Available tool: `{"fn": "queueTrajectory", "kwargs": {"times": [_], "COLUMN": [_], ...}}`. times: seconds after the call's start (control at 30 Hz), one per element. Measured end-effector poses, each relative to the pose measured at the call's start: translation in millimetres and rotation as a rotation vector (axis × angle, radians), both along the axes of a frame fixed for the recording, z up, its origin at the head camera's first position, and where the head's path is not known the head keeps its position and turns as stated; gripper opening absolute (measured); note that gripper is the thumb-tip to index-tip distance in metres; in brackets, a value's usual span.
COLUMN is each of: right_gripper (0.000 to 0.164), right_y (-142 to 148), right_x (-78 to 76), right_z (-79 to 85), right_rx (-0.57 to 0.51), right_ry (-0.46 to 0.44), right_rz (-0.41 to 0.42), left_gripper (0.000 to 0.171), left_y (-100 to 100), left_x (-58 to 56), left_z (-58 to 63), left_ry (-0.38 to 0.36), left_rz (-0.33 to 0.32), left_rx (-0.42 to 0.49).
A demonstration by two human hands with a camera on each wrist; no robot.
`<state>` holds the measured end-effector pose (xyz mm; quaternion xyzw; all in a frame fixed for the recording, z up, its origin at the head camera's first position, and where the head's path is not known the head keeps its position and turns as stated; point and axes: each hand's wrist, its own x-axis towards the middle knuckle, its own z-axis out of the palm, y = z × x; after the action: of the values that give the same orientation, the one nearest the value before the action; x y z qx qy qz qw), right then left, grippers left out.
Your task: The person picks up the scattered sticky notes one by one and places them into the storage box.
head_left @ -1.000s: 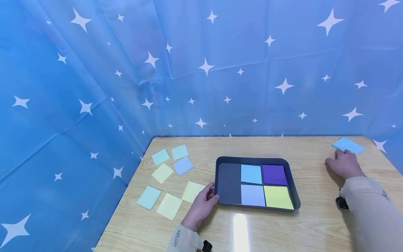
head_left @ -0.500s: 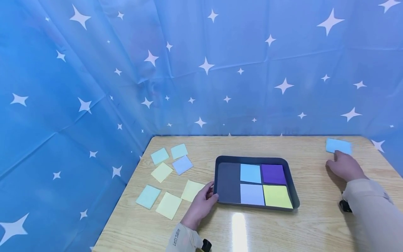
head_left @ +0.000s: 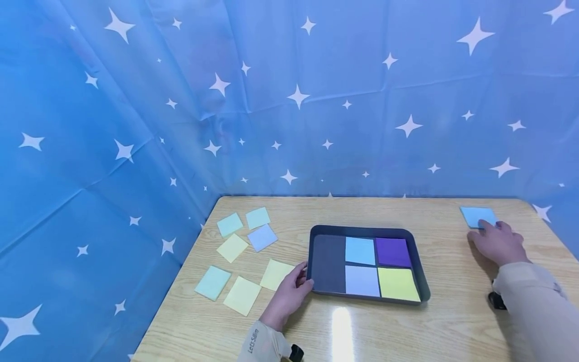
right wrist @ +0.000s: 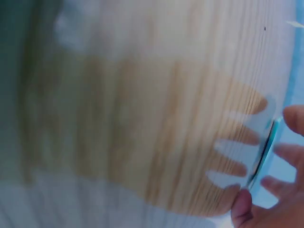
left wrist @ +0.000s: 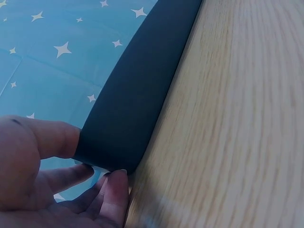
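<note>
My left hand [head_left: 289,296] holds the left end of a dark, shallow tray [head_left: 316,232], its fingers and thumb bent about the near left corner. In the left wrist view, fingertips [left wrist: 118,187] lie against the tray's end close to the tabletop. Within the tray, light blue [head_left: 360,250], purple [head_left: 393,252], lavender [head_left: 363,280] and yellow [head_left: 399,283] paper squares fill the middle and right parts; the left part shows bare. At the far right, my right hand [head_left: 499,244] has spread fingers touching the near edge of a blue sticky-note pad [head_left: 476,215].
Several pale green, cream and lavender paper squares lie scattered left of the tray, among them a lavender one [head_left: 263,238] and a cream one [head_left: 243,295]. A blue star-patterned curtain [head_left: 344,130] hangs behind and left of the wooden table [head_left: 445,261].
The blue sticky-note pad has slid left and toward me and turned on the table under my right hand, whose fingers have spread out. My left hand and the tray stay put.
</note>
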<state>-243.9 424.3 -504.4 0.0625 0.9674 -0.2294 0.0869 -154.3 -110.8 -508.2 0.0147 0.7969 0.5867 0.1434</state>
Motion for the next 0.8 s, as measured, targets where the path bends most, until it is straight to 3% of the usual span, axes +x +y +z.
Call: {"fn": "queueTrajectory", "kwargs": {"times": [0.17, 0.5, 0.8], "right_gripper": [0.083, 0.07, 0.047], "right_y": [0.9, -3.2, -6.2], "right_x": [0.1, 6.6, 9.3], "right_z": [-2.1, 2.7, -5.4], "right_rx": [0.047, -0.034, -0.031], "right_ry": [-0.012, 0.094, 0.189], "right_rz": [0.068, -0.075, -0.048], "left_gripper": [0.054, 0.055, 0.056], "left_y": [-0.1, -0.2, 2.2], "left_x": [0.5, 0.5, 1.6], "left_z": [-0.5, 0.2, 2.0], "left_ry": [-0.004, 0.005, 0.018], "left_rz": [-0.002, 0.005, 0.011], "left_rx": [0.001, -0.003, 0.012]}}
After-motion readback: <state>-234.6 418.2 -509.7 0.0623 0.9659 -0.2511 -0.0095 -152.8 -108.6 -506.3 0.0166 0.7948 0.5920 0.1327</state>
